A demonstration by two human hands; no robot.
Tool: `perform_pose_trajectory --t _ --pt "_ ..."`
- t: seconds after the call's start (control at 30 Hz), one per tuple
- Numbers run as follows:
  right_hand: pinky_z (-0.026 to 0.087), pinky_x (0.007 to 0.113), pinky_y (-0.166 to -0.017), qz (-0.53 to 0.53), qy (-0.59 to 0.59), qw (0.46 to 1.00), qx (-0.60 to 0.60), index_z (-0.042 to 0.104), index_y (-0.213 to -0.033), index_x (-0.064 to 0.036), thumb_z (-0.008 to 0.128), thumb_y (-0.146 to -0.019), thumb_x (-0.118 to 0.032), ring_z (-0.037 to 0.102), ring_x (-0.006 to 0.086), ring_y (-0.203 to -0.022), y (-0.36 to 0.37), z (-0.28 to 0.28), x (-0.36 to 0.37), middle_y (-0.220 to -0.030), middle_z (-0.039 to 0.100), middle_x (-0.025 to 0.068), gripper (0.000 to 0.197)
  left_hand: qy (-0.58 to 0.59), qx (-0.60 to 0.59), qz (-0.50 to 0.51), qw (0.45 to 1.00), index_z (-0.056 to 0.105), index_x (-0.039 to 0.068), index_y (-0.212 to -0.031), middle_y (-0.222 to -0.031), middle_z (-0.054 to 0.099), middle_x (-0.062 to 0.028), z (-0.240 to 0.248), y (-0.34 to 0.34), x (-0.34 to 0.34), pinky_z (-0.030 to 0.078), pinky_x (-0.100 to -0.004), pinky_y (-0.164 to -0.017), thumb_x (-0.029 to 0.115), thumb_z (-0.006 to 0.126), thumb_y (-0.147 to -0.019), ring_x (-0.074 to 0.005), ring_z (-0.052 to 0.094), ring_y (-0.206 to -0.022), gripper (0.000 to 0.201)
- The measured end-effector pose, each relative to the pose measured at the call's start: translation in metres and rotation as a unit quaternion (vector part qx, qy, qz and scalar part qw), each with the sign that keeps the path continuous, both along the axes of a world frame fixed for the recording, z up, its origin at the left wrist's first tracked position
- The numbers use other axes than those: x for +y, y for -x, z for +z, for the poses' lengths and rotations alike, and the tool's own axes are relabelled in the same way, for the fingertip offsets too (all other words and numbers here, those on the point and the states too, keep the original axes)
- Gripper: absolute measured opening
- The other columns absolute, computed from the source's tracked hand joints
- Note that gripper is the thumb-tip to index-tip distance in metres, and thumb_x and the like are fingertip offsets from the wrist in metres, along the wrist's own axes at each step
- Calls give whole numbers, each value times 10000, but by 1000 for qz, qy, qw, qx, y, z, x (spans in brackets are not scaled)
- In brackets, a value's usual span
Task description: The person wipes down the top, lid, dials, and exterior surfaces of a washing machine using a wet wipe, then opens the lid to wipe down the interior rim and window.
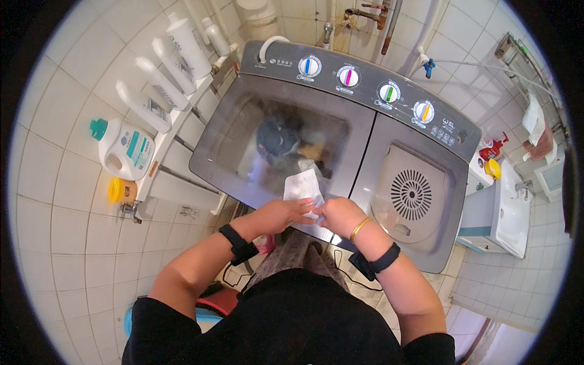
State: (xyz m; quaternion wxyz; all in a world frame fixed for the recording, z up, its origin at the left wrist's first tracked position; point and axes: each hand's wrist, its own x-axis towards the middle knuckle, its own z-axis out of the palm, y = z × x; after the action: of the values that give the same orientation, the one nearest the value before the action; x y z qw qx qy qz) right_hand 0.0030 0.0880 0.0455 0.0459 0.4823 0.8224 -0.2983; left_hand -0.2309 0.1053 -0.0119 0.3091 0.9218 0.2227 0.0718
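Rising from both hands' fingers (313, 207), white cloth (302, 184)

White bottles (159, 73) on a wall shelf (173, 131); white washbasin (510, 210) with small containers (491, 159).

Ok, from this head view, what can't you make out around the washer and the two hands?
- Head view: fingertips of left hand and right hand are hidden under the white cloth, so each grip is unclear.
- Wash tub contents: blurred by the tinted lid; only dark and light shapes.
- Dial markings: too small.
- Floor beneath: blocked by the person's torso.
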Motion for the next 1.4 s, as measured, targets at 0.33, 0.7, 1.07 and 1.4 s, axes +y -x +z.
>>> perform_pose_trajectory --t 0.33,0.7,1.07,1.4 --pt "542 452 -704 -51 -126 990 36 708 -969 -133 647 -828 -214 685 358 -786 -22 17 -29 -828 702 155 173 20 16 12 1000 673 194 -1249 -1426 535 -123 28 -31 -38 511 -381 -973 -86 571 -762 -292 481 -1353 570" --pt "541 458 -758 -11 -45 999 15 623 -1022 -83 699 -784 -137 679 362 -885 20 7 -33 -939 694 174 255 -108 -4 7 994 699 194 -1165 -1235 641 -59 12 -23 -50 486 -382 -815 174 546 -886 -230 563 -1238 318" --pt "518 432 -902 20 -60 985 158 465 -1426 -98 594 -809 12 635 409 -1032 110 -40 5 -1330 555 224 640 -74 12 85 994 654 304 -1251 -1459 508 -29 18 103 -2 524 -331 -945 -41 562 -784 -261 523 -1311 588" --pt "536 432 -812 -56 4 998 26 673 -1162 -65 671 -804 -92 674 371 -908 60 -2 18 -965 703 203 360 -208 -20 38 977 578 238 -1349 -1370 569 -94 -10 29 -38 544 -339 -871 117 530 -867 -257 517 -1324 500"
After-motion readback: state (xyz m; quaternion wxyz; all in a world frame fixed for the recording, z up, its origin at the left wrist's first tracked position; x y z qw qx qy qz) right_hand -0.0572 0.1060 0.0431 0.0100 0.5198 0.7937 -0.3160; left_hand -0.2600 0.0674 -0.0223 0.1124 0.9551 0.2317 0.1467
